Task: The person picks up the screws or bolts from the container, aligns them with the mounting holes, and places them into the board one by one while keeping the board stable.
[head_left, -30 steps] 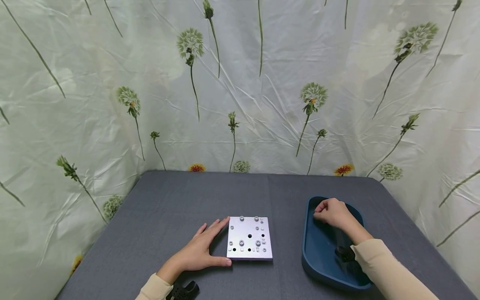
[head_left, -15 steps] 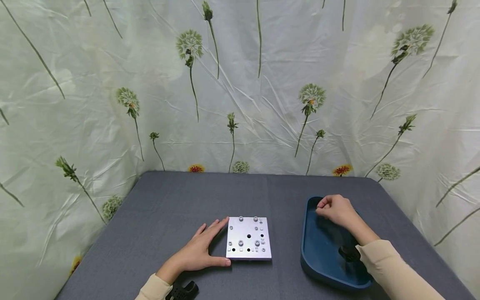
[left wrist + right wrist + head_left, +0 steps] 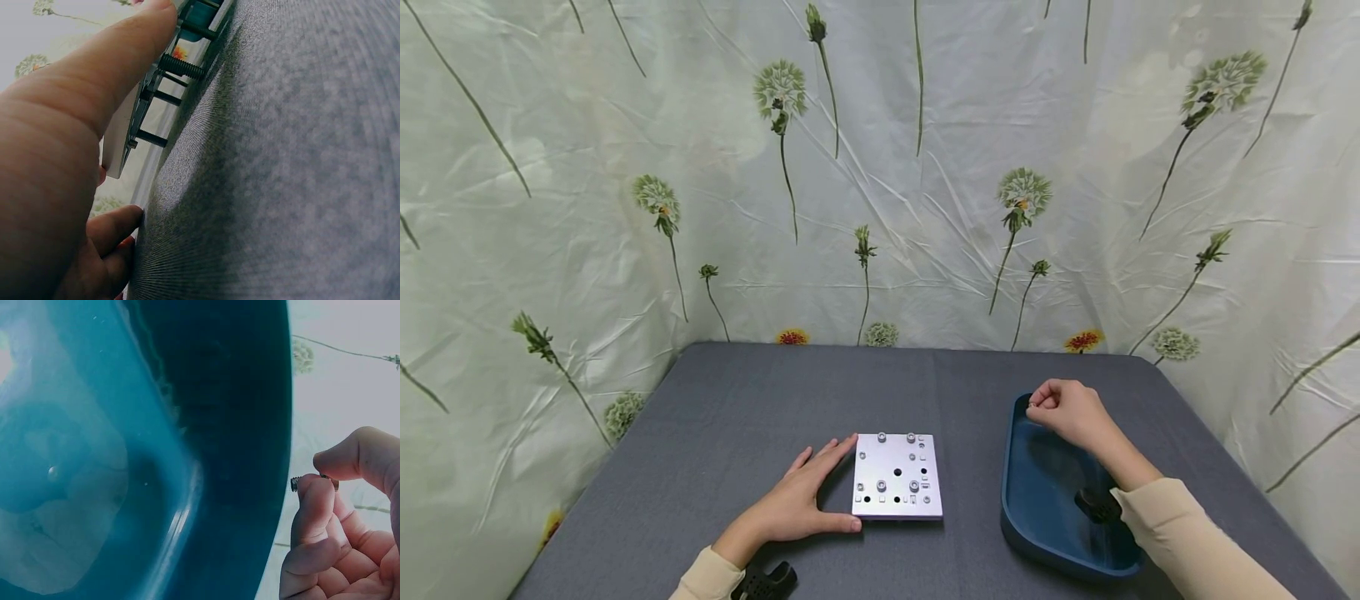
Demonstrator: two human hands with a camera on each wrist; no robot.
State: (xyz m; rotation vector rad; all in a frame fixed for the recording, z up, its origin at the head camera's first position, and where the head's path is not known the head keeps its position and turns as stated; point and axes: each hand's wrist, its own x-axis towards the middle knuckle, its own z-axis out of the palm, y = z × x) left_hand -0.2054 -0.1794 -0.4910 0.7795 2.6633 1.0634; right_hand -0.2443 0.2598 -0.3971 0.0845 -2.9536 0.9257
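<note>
In the head view a square silver metal plate [image 3: 897,475] with holes and several screw heads lies mid-table. My left hand [image 3: 805,502] is spread along its left side, straight index finger at the far left corner and thumb at the near left corner. From the left wrist view, threaded screws [image 3: 181,66] stick out beneath the plate, which stands raised off the cloth. My right hand [image 3: 1069,410] is over the far end of the blue tray [image 3: 1009,492]. Between its thumb and index finger it pinches a small metal screw [image 3: 295,484], threaded end showing in the right wrist view.
A dark grey cloth [image 3: 805,392] covers the table. Behind it hangs a pale curtain [image 3: 940,275] printed with dandelions. The tray's raised rim stands right of the plate, and a black wrist camera [image 3: 766,581] sits beneath the left wrist.
My right hand has risen from inside the tray toward its far rim. The left hand and the plate have stayed in place.
</note>
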